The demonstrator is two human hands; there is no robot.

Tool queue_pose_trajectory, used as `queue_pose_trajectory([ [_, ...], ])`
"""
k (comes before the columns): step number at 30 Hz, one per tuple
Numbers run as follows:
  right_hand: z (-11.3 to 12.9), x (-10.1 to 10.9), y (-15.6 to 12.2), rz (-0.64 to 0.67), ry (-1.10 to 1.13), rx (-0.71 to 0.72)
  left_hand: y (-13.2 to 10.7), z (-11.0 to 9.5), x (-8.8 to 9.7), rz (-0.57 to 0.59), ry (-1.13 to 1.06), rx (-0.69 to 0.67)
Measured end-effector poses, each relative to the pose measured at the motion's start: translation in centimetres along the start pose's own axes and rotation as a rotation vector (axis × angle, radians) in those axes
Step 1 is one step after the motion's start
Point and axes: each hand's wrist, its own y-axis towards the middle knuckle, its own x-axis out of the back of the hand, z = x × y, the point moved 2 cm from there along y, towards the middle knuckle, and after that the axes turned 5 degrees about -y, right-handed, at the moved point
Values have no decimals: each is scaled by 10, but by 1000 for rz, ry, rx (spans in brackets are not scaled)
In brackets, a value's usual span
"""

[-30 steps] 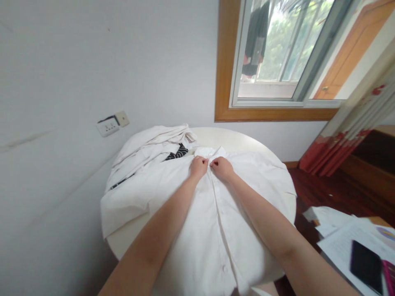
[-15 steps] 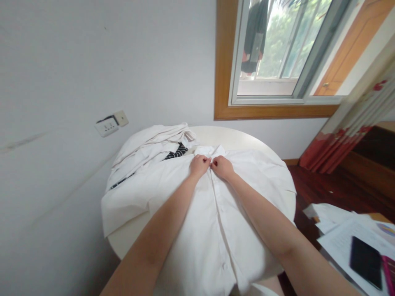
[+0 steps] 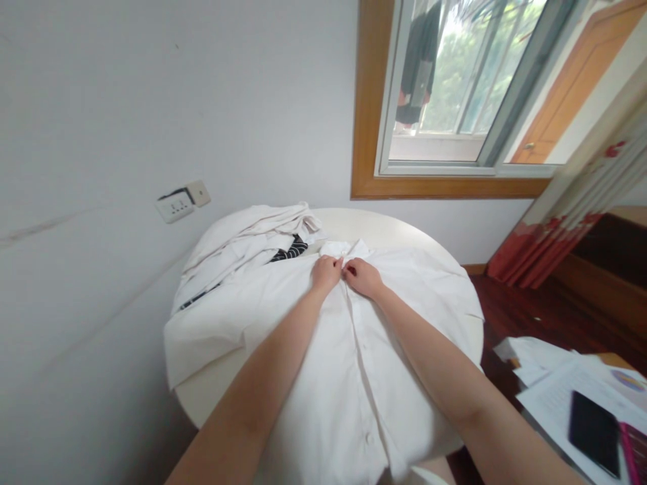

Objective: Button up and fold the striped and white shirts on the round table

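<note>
My left hand (image 3: 327, 273) and right hand (image 3: 362, 276) pinch a white button-up shirt (image 3: 308, 397) below its collar (image 3: 333, 248), spread on a round table (image 3: 399, 228), seemingly to steady its placket (image 3: 357, 320).

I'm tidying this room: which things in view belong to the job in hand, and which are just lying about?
In use: white, collared, button-front cloth shirt; left hand and right hand, both at its front near the collar; round white table beneath.

Just lying about: rumpled white cloth heap; black cloth with white stripes; flat black rectangular phone; white printed paper sheets.
</note>
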Motion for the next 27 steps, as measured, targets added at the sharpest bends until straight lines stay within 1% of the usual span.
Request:
queue_pose_trajectory([
  [4,1,-1,3,69,16,-113,1,3,0,7,-69,-40],
  [6,3,-2,4,58,-18,-179,1,4,0,20,-95,-50],
  [8,6,-4,4,28,-55,-208,1,4,0,27,-99,-52],
  [12,6,-5,6,16,-46,-223,1,2,0,31,-100,-66],
  [16,-2,-5,10,32,18,-253,-5,1,3,18,-89,-84],
  [18,-7,-5,11,38,54,-261,-11,0,6,-4,-49,-102],
  [21,-13,-8,13,30,91,-240,-19,-4,9,-48,73,-138],
  [24,-16,-10,14,-7,56,-204,-23,-10,12,-69,169,-167],
  [27,-16,-12,17,-26,-25,-198,-26,-12,16,-17,206,-212],
])
